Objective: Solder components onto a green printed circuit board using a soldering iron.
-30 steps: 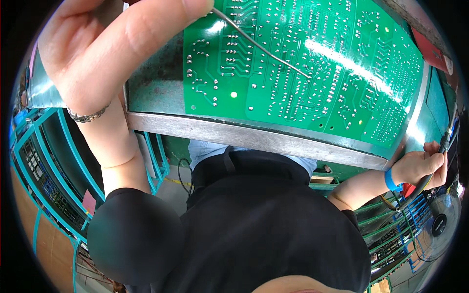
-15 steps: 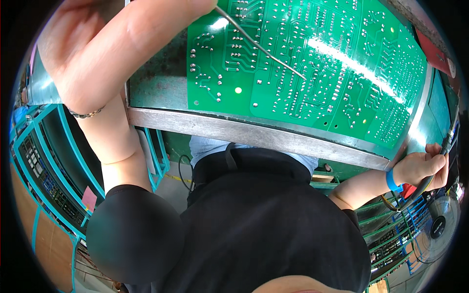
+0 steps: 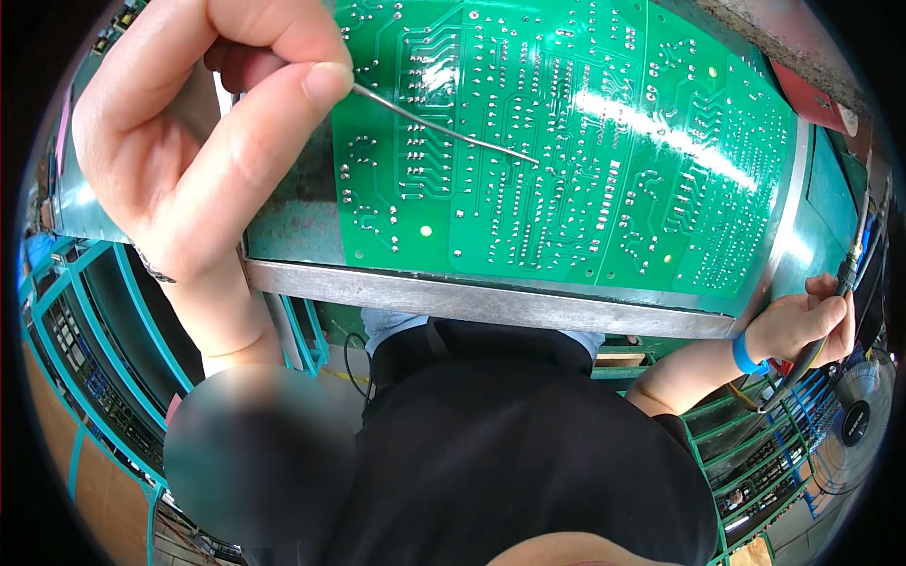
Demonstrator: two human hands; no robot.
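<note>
A large green circuit board [image 3: 557,250] lies with its soldered side up, rows of shiny joints across it and a bright glare to the right. My left hand [image 3: 222,170] is above the board's left part, thumb and fingertips pinched on a thin grey solder wire [image 3: 472,140]. The wire slants right over the middle of the board; whether its free end touches a joint I cannot tell. Off the board's right side, my right hand [image 3: 802,325] is closed round the dark handle of a soldering iron [image 3: 851,269], whose metal end points away from me.
A metal rail [image 3: 472,300] runs along the near edge of the work surface. Teal racks [image 3: 94,321] holding boards stand at the lower left. Green metal bars [image 3: 755,443] and a fan [image 3: 854,424] are at the lower right. A red object [image 3: 802,94] sits at the far right.
My left hand has come lower into view, and the wire's free end lies further left over the board. The board appears shifted left in the picture. My right hand still holds the iron off to the side.
</note>
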